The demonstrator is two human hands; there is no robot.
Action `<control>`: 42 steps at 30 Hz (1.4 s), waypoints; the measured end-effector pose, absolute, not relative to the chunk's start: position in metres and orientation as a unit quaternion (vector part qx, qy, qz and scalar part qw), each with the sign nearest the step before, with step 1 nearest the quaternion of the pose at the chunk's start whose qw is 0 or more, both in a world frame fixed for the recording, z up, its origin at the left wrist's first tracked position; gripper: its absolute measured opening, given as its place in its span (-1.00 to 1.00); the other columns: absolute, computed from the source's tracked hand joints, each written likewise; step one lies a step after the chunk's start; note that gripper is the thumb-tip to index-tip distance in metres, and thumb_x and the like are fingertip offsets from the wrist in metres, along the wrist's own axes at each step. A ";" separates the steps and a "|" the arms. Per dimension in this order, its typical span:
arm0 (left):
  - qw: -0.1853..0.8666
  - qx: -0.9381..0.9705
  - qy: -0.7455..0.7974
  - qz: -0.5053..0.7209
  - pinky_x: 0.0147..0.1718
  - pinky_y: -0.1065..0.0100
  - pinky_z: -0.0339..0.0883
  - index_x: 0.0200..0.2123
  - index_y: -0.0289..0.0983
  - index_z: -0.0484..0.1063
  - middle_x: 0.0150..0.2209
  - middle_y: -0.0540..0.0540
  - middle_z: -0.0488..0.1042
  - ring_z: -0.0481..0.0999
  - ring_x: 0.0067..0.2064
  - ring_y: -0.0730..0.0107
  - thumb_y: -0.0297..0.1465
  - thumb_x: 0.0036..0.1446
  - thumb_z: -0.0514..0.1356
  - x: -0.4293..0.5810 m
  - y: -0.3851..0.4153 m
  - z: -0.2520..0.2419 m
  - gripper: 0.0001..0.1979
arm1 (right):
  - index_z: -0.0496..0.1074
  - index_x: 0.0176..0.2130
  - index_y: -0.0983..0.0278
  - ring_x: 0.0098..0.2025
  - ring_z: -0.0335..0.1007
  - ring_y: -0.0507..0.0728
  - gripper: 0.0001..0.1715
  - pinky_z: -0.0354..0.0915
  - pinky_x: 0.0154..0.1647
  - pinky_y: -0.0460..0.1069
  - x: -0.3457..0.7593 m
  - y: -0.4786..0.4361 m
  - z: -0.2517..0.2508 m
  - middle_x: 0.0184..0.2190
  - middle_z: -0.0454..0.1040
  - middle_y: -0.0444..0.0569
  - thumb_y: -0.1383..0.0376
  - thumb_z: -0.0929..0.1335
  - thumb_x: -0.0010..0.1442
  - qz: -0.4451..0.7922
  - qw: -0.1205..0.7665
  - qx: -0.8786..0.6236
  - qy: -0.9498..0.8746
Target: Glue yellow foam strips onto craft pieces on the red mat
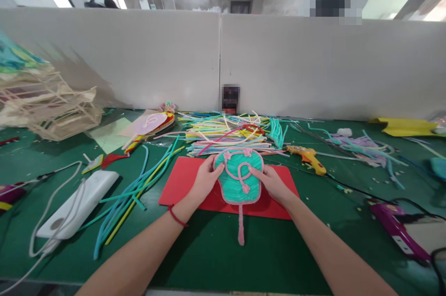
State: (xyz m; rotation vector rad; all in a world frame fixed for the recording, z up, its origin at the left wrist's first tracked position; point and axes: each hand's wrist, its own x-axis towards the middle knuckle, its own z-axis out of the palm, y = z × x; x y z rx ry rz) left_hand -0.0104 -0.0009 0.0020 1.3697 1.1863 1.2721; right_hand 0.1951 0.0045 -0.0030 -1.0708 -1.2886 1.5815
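Observation:
Between my two hands is a hand fan [232,189] with a teal face, a pink border, pink curls and small pink flowers. Its pink handle [240,226] points down towards me. My left hand [208,173] pinches the fan's left edge, thumb on the front. On the opposite edge, my right hand [272,179] grips it the same way. Under the fan lies a red board [184,180] on the green table. Just beyond it is a heap of coloured pipe cleaners [223,131].
A yellow glue gun [308,156] lies right of the board, its cord running to a purple device [400,231]. At left are a white power bank [78,203], loose blue and yellow pipe cleaners [139,189], and a lilac fan [153,123]. A white partition [139,59] stands behind.

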 end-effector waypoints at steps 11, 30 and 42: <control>0.488 0.521 0.463 0.526 -0.08 0.27 0.32 -0.12 -0.29 0.40 -0.07 -0.14 0.49 0.44 -0.03 0.17 -0.25 0.05 0.17 -0.007 -0.004 0.004 -0.66 | 0.54 -0.24 0.27 -0.21 0.49 0.24 -0.54 0.38 -0.16 0.12 0.191 0.005 -0.004 -0.26 0.59 -0.02 -0.01 0.43 -0.04 0.629 0.397 -0.437 -0.506; 0.454 0.540 0.497 0.505 -0.16 0.23 0.36 -0.17 -0.29 0.44 -0.18 -0.13 0.53 0.49 -0.15 0.16 -0.19 0.01 0.21 -0.010 -0.001 -0.005 -0.64 | 0.52 -0.19 0.24 -0.07 0.45 0.25 -0.56 0.37 -0.11 0.10 0.191 0.005 -0.006 -0.16 0.57 -0.03 0.02 0.43 -0.01 0.659 0.385 -0.429 -0.483; 0.540 0.472 0.462 0.521 -0.06 0.16 0.35 -0.05 -0.31 0.42 -0.03 -0.19 0.50 0.45 0.01 0.03 -0.15 -0.09 0.30 -0.008 -0.001 -0.004 -0.46 | 0.51 -0.16 0.25 -0.01 0.41 0.28 -0.53 0.36 -0.07 0.12 0.190 0.006 -0.012 -0.10 0.54 -0.02 0.04 0.45 -0.02 0.659 0.423 -0.420 -0.459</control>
